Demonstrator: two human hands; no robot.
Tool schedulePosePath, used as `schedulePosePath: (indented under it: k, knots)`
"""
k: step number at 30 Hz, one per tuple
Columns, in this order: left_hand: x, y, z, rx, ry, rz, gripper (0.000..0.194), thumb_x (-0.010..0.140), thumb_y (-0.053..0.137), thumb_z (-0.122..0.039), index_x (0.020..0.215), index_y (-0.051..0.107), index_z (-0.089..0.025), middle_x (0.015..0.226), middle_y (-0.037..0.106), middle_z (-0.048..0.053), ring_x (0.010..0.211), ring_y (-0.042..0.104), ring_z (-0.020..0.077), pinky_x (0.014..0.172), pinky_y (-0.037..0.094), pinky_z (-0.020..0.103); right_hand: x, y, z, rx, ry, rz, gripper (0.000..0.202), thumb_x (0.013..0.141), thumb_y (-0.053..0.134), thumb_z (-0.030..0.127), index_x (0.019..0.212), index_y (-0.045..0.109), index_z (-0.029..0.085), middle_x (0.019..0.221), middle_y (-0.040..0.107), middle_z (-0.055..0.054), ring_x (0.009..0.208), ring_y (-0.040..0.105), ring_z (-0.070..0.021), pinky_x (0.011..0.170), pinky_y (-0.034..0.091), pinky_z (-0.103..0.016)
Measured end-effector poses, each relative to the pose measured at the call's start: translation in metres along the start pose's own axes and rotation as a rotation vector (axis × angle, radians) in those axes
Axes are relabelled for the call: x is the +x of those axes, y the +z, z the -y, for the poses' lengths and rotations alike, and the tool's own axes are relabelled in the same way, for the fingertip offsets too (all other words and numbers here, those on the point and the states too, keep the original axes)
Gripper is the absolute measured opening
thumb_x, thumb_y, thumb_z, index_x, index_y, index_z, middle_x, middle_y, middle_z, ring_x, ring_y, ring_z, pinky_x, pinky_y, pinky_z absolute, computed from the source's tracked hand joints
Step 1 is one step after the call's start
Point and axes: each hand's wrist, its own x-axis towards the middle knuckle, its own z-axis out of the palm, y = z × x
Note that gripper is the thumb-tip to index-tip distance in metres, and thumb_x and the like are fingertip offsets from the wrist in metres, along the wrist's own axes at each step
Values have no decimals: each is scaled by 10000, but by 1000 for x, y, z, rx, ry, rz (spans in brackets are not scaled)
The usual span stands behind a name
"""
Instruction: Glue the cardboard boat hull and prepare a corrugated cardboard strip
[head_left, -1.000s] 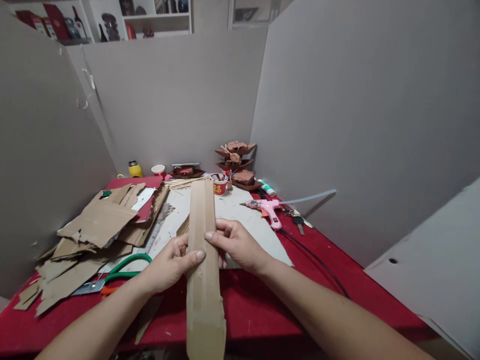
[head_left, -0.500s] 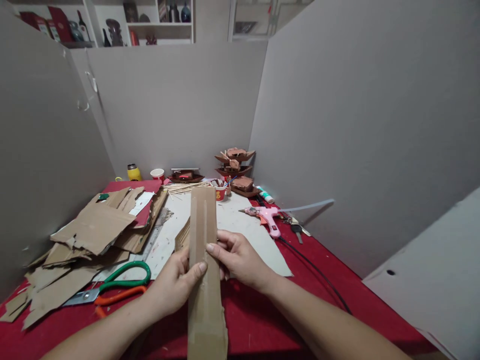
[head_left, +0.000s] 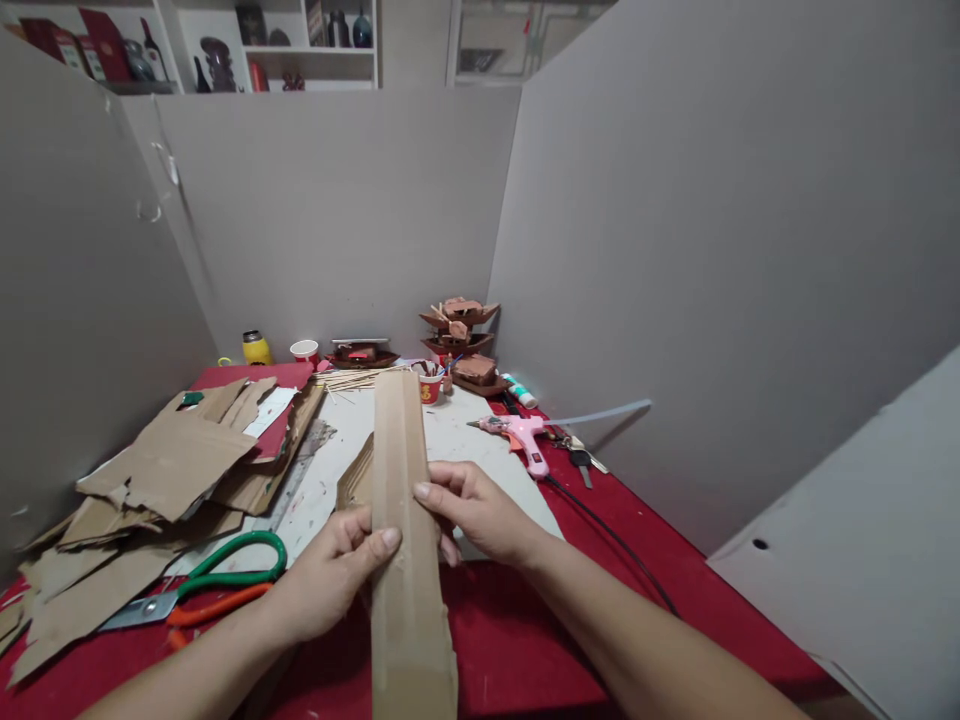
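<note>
passage: between cardboard strip and glue gun | left blocked: scissors, cardboard pile | right blocked: cable

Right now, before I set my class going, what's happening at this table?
A person is holding a long cardboard strip over the red-covered table, left hand gripping its left edge and right hand its right. A pink glue gun lies unheld to the right. Scissors lie to the left, near a pile of torn cardboard, and brown model boats stand at the back.
</note>
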Motion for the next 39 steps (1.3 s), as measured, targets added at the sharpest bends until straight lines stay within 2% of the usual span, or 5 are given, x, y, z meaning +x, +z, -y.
schedulePosePath:
  k: [7, 15, 22, 28, 39]
  knots:
    - [2, 3, 6, 72, 13, -138, 382, 870, 561, -453, 1051, 681, -138, 908, 715, 81, 715, 637, 174, 696, 506, 278, 0, 3, -5, -130, -90, -98, 383, 834, 579, 525, 757, 539, 152, 480, 491, 77, 318, 429, -46, 312, 317, -142]
    - [6, -3, 10, 7, -44, -13, 408, 815, 629, -476, 988, 725, -119, 786, 725, 77, 664, 653, 164, 675, 511, 256, 1, 2, -10, -156, -104, -50, 395, 862, 540, 534, 749, 535, 156, 445, 486, 71, 310, 423, -59, 322, 320, -159]
    - [5, 3, 16, -13, -38, -110, 382, 816, 632, -474, 928, 730, -122, 718, 703, 49, 602, 607, 126, 596, 481, 210, -2, 6, -8, -182, -102, -107, 392, 851, 567, 520, 708, 549, 155, 455, 453, 73, 341, 419, -60, 338, 312, -168]
    - [1, 1, 12, -22, -99, -23, 424, 842, 585, -501, 970, 696, -112, 777, 702, 73, 672, 642, 155, 657, 504, 249, 2, -1, -8, -66, -19, -10, 392, 774, 645, 531, 819, 606, 143, 529, 556, 50, 355, 443, -59, 361, 354, -175]
    - [1, 2, 19, -65, -181, -46, 444, 764, 643, -554, 829, 665, -115, 702, 675, 51, 618, 625, 157, 610, 482, 255, -1, 3, -13, -91, 9, -10, 356, 726, 720, 466, 674, 646, 121, 485, 502, 47, 406, 406, -60, 386, 316, -182]
